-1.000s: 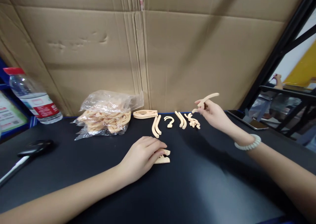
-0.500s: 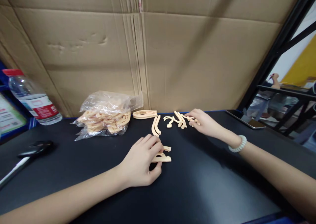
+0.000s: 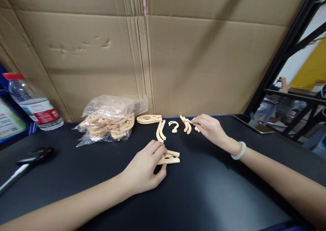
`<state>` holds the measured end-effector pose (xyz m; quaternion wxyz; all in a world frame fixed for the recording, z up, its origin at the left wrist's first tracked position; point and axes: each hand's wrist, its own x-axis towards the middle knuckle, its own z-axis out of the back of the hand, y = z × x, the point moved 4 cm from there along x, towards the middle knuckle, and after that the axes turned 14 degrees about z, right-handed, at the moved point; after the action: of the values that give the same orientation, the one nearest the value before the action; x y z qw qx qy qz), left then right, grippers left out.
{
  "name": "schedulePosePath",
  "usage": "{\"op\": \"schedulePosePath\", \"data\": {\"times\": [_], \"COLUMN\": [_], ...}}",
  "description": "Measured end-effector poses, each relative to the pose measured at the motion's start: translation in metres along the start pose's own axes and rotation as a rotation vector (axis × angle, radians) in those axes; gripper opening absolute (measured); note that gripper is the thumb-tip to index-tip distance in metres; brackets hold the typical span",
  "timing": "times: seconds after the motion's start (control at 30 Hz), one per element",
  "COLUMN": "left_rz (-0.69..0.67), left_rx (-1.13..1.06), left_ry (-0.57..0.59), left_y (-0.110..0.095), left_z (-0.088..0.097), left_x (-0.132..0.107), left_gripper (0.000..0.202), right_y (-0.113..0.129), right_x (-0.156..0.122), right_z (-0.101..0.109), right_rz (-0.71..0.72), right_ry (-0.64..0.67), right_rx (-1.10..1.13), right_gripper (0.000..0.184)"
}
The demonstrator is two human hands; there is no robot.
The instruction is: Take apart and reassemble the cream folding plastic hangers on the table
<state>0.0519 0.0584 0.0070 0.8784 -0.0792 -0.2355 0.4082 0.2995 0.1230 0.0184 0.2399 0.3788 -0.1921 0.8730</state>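
Observation:
My left hand [image 3: 149,165] is closed on a beige plastic hanger piece [image 3: 173,160], fingers on top and thumb along the near edge; part of it is hidden under my fingers. My right hand [image 3: 210,127] pinches a thin beige hanger part [image 3: 189,121] at the back right, lifted over loose curved hanger arms [image 3: 187,127]. Just left of those lies a hanger hook [image 3: 174,126], shaped like a question mark. Two more curved arms [image 3: 160,131] rest side by side beyond my left hand. A stack of hanger frames [image 3: 149,119] sits at the back edge.
A clear plastic bag [image 3: 107,120] full of beige parts stands at the back left, beside a red-capped water bottle [image 3: 38,103]. A black-and-white object [image 3: 35,155] lies at the left, a phone [image 3: 253,124] at the back right. Cardboard [image 3: 216,61] walls the back.
My right hand has drawn slightly nearer and left, lifting a thin hanger part off the small pile. My left hand has shifted the hanger piece a little, tilting its end.

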Motion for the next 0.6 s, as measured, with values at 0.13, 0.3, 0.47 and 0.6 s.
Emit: {"op": "schedulePosePath", "data": {"times": [0.13,0.3,0.47,0.6], "left_rz": [-0.019,-0.070,-0.096,-0.087], "left_rx": [0.013,0.030,0.016,-0.045], "left_ry": [-0.033,-0.103,-0.165,-0.198], "left_y": [0.001,0.003,0.004,0.006], "left_z": [0.000,0.002,0.005,0.002], "left_x": [0.000,0.001,0.000,0.000], "left_gripper": [0.012,0.016,0.018,0.032], "right_y": [-0.012,-0.017,-0.009,0.010], "right_x": [-0.002,-0.005,-0.002,0.006], "right_z": [0.011,0.000,-0.006,-0.006], "right_rz": [-0.079,-0.086,-0.096,-0.082], "right_ry": [-0.032,0.200,0.255,0.204], "right_rx": [-0.133,-0.137,-0.121,-0.085], "right_gripper": [0.022,0.025,0.027,0.021]}}
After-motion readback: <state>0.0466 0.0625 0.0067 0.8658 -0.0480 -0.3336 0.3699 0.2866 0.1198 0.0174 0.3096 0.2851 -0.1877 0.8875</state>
